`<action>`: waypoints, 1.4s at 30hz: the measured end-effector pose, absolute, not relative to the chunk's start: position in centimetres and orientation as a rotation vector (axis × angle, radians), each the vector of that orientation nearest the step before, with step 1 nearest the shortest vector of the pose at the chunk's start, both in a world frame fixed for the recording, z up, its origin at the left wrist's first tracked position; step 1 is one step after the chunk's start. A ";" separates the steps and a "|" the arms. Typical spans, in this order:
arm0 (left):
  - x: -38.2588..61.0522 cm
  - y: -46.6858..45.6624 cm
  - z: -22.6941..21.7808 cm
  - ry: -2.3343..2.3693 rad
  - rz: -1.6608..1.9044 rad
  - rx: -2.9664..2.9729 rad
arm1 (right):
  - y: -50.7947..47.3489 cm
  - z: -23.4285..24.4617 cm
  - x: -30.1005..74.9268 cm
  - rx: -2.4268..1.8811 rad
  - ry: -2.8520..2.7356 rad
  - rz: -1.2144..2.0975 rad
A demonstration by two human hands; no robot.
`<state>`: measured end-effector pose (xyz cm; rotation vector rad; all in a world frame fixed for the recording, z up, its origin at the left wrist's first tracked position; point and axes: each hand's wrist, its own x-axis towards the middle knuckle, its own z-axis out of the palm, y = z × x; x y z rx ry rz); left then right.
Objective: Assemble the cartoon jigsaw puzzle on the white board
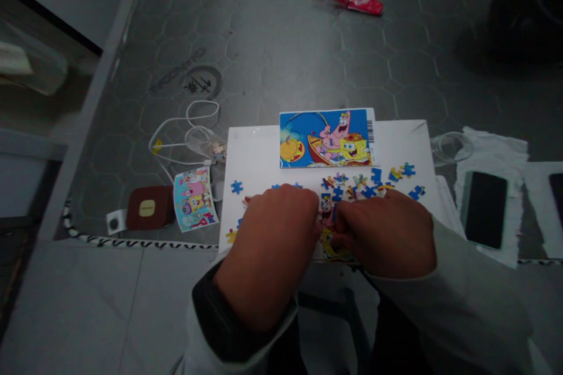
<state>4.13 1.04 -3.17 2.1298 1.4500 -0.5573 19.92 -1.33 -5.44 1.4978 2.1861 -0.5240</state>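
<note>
My left hand (281,228) is closed at the near middle of a white board (253,152), its fingertips hidden behind its back and at the edge of a joined part of a jigsaw puzzle (326,205). Facing it, my right hand (391,231) pinches a small blue puzzle piece (335,212) against this part. Yellow and pink cartoon figures show in the joined section between the hands. Several loose puzzle pieces (368,191) lie beyond my right hand. A few more, including a blue piece (236,187), are scattered left of my left hand, partly covered by it.
A cartoon picture box (325,139) lies at the board's far edge. To the left are a cartoon card (196,199), a brown case (150,208) and a white cable (169,118). A phone (486,209) rests on white cloth at right. A red wrapper (360,2) lies farther off.
</note>
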 end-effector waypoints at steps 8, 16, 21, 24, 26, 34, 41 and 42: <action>5.2 0.4 -3.3 1.500 -0.484 2.176 | -1.3 -5.3 19.7 1.515 2.182 -0.494; 5.3 0.2 -3.2 1.532 -0.477 2.180 | -1.0 -5.1 19.5 1.499 2.145 -0.543; 5.4 0.4 -3.4 1.533 -0.470 2.154 | -1.2 -5.1 19.6 1.490 2.146 -0.551; 5.5 0.4 -3.4 1.552 -0.476 2.142 | -1.4 -5.4 19.7 1.491 2.166 -0.526; 5.5 0.3 -3.3 1.552 -0.463 2.150 | -1.5 -5.6 19.7 1.497 2.169 -0.500; 4.9 0.7 -3.4 1.430 -0.496 2.137 | -1.6 -5.9 19.8 1.535 2.212 -0.410; 3.2 1.3 -3.2 1.340 -0.402 2.094 | -1.5 -5.6 19.5 1.523 2.156 -0.461; 3.0 1.4 -3.2 1.350 -0.386 2.091 | -1.5 -5.6 19.5 1.518 2.157 -0.467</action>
